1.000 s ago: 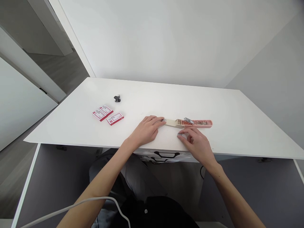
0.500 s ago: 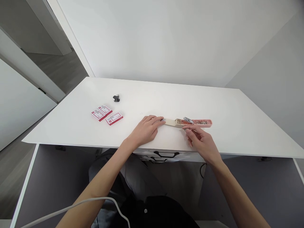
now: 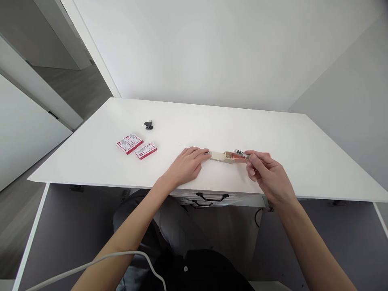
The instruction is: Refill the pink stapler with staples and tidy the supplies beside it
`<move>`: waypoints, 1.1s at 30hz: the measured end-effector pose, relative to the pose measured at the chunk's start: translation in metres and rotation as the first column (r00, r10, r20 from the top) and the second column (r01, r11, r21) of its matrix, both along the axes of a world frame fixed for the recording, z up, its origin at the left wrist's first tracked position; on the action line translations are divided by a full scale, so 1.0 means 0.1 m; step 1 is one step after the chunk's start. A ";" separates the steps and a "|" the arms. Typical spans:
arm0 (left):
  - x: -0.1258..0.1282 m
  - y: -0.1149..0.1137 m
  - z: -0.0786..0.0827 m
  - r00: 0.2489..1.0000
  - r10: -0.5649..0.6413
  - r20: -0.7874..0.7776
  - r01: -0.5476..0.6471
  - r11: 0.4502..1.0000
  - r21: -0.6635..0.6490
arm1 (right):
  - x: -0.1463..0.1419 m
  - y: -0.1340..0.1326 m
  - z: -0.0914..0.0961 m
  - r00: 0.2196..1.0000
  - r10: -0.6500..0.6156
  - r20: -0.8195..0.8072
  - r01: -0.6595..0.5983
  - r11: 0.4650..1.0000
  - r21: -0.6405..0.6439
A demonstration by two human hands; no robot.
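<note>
Rail over pink stapler casing

Right hand covers most of the stapler's pink half; inside of its right end out of sight. Fingertips at the metal magazine, perhaps pinching something small; too fine to be sure. Left hand partly hides the cream half's tip. Print on red-and-white boxes unreadably small. Forearms, white cable cut off at bottom.
</note>
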State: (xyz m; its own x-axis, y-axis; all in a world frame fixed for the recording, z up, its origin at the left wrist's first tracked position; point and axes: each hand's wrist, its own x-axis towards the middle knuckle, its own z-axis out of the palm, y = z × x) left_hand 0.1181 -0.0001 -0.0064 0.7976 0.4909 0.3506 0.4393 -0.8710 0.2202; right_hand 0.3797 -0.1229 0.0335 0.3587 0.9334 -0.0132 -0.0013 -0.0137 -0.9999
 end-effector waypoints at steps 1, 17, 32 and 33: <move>0.00 0.00 0.00 1.000 0.002 0.000 -0.002 1.000 0.000 | 0.01 0.00 0.02 1.000 -0.008 0.009 0.008 1.000 0.009; -0.02 -0.01 -0.01 1.000 0.005 -0.001 -0.005 1.000 0.007 | 0.14 0.10 0.14 0.991 -0.045 0.123 0.039 0.998 0.056; -0.02 -0.01 0.01 1.000 -0.001 0.005 0.001 1.000 0.003 | 0.13 0.09 0.16 0.870 -0.095 0.483 0.069 0.995 0.071; -0.02 -0.01 0.01 1.000 -0.002 0.005 0.002 1.000 0.002 | 0.13 0.09 0.15 0.822 -0.123 0.557 0.084 0.992 0.096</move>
State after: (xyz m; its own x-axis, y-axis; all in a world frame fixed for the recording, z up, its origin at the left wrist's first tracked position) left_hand 0.1166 -0.0010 -0.0057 0.7968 0.4889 0.3552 0.4368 -0.8721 0.2206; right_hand 0.3925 -0.1139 0.0482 0.3805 0.8820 0.2779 0.5615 0.0184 -0.8272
